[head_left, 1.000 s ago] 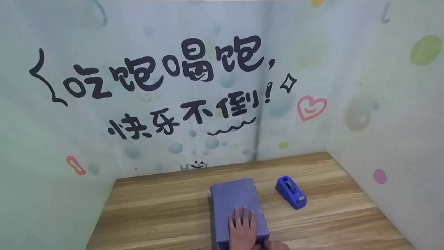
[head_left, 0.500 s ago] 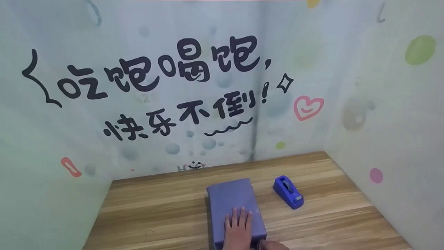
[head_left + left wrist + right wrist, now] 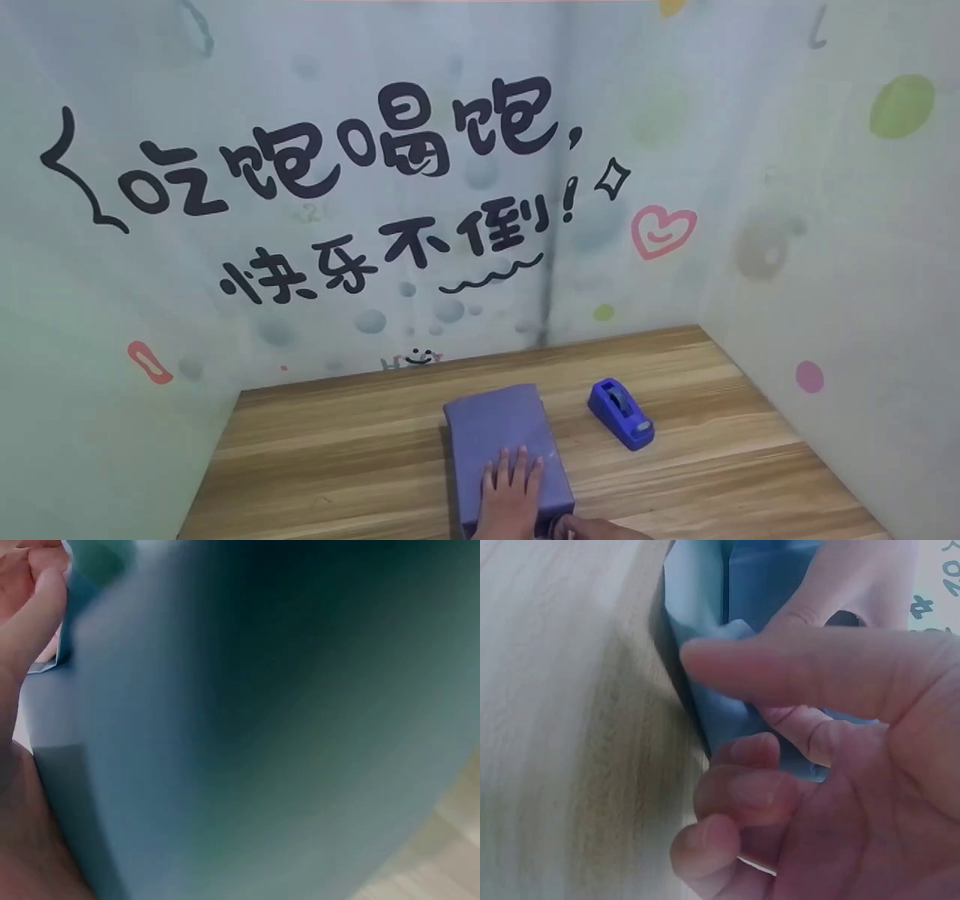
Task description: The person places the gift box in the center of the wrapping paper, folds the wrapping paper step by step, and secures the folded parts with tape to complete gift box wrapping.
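Fingers (image 3: 517, 463) of the left hand (image 3: 510, 499) lie straight and slightly spread, pressed flat on the near top of the box wrapped in blue-purple paper (image 3: 499, 427), whose long axis runs away from the person on the wooden table (image 3: 337, 465). The right hand (image 3: 592, 529), at the box's near right corner, pinches a loose paper fold (image 3: 727, 637) between thumb and curled fingers; a blue plastic tape dispenser (image 3: 620, 413) sits apart, farther right.

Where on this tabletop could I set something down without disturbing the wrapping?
The widest bare wood lies left of the blue wrapped box, out to the left wall. A smaller patch sits right of the tape dispenser, toward the right wall. It is crowded at the box's near end, where the left hand presses on top and the right hand works the paper.
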Demonstrator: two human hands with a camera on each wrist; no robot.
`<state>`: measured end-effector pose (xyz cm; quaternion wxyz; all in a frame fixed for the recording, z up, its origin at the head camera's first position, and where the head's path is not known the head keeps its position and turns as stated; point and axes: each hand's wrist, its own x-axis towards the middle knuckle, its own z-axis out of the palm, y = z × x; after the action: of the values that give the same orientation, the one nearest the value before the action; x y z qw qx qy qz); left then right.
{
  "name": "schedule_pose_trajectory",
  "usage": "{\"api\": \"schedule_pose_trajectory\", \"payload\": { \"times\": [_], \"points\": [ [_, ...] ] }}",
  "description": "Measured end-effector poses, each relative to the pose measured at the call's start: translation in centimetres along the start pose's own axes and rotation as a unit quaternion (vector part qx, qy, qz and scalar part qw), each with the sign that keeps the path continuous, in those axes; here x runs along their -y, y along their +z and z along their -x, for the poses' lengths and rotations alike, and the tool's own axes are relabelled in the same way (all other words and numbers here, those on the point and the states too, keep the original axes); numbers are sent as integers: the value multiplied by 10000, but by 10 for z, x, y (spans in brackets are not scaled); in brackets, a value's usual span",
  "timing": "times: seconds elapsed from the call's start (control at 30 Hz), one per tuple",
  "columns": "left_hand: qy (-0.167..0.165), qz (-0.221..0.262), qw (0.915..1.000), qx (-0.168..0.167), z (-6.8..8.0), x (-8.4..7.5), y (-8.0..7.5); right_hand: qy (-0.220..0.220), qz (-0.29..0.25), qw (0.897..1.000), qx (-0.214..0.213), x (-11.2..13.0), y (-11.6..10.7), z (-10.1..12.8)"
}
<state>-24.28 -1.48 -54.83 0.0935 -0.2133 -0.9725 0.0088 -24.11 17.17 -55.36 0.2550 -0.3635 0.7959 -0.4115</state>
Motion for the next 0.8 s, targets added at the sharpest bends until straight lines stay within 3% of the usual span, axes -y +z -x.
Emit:
{"api": "schedule_pose_trajectory", "payload": {
  "times": [0.17,0.3,0.4,0.5,0.57,0.63,0.8],
  "points": [
    [-129,-92,9992,354,-2,0,0,731,-141,9972,-51,8,-1,0],
    [-98,-256,9993,-253,-1,-2,5,1394,167,9897,-271,18,-2,1],
    [-45,-395,9968,-693,1,-3,8,1807,756,9794,-485,26,-3,2],
    [14,-575,9897,-1307,1,-3,12,1992,1200,9709,-574,30,-5,3],
    [36,-627,9870,-1480,1,-3,13,2005,1394,9681,-555,31,-5,4],
    [40,-595,9875,-1458,1,-3,13,1935,1504,9682,-497,30,-4,5],
    [-37,-394,9962,-778,0,-4,9,1912,1623,9674,-356,23,-2,1]
  ]
}}
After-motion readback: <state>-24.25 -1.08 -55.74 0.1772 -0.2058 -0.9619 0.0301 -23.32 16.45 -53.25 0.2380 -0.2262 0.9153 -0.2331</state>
